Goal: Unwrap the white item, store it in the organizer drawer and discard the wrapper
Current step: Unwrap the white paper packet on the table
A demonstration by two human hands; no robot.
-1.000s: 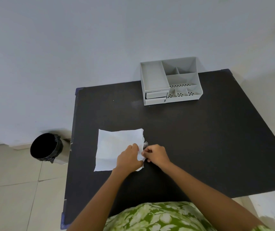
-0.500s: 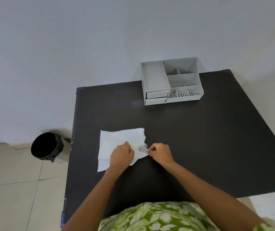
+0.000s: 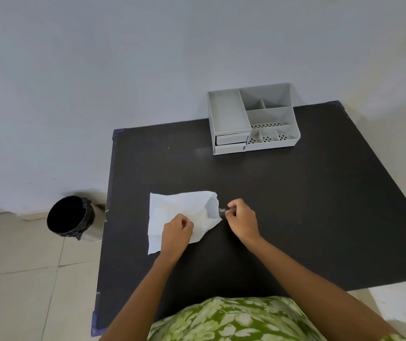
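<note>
While the left hand (image 3: 176,232) presses curled on the wrapper (image 3: 172,212), the right hand (image 3: 240,217) pinches a small item (image 3: 222,210) at the wrapper's edge. Unwrapping looks nearly done; next, opening an organizer (image 3: 226,114) drawer (image 3: 231,139).

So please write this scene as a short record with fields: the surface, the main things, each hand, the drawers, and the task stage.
surface: black square table
wrapper: white crumpled paper sheet, lying mostly flat on the table
organizer: grey plastic compartment box at the far edge, both small drawers shut
bin: black lined round bin on the floor, left of the table
left hand: pressing on the paper
right hand: pinch grip on a small item at the paper's right edge; too small to identify
stage: unwrapping, nothing stored yet
</note>
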